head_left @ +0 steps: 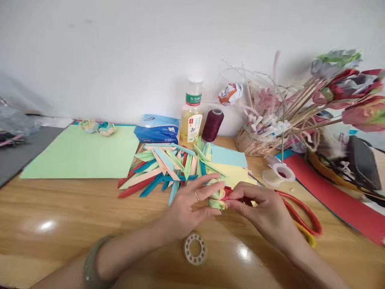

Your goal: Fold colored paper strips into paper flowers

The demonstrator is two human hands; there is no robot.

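Note:
Near the middle of the table, my left hand (192, 202) has its fingers wrapped round a small green and yellow folded paper piece (217, 196). My right hand (264, 208) pinches a red paper strip (227, 193) at the right side of that piece, thumb and forefinger pressed together. Both hands are close together above the wood. Behind them lies a pile of folded paper strips (168, 164) in red, blue, green and peach.
A tape ring (195, 249) lies below my hands, with red-handled scissors (303, 212) at the right. Behind stand a blue tissue pack (157, 129), a bottle (191, 116), a thread spool (213, 125) and a basket (255, 142) of paper flowers. Green paper (84, 154) lies left.

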